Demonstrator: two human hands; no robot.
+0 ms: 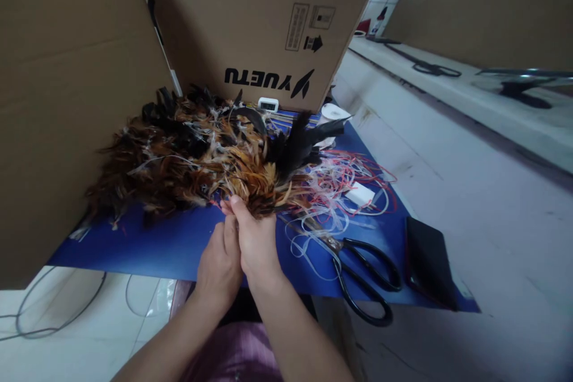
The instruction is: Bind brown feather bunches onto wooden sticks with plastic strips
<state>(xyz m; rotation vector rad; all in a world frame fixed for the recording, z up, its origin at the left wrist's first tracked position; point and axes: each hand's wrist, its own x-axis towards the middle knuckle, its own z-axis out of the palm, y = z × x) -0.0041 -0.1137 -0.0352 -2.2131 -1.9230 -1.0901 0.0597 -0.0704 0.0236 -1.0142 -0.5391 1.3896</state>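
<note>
My right hand [257, 242] is closed around the base of a bunch of feathers [253, 176], orange-brown with long black plumes pointing up and to the right. Pressed against it, my left hand [219, 265] is closed too, its fingertips hidden at the lower end of the bunch. What those fingers pinch does not show. Just beyond both hands, a large pile of brown and black feathers [156, 173] spreads over the blue tabletop [147, 239]. Bits of white and pink string show among the feathers.
Right of my hands lie tangled pink and white strings [331, 185], a white block [360, 194], black-handled scissors [367, 274] and a dark flat object [427, 262]. Cardboard boxes [259, 24] wall the left and back. A small white display [268, 104] and a white spool [335, 112] stand behind.
</note>
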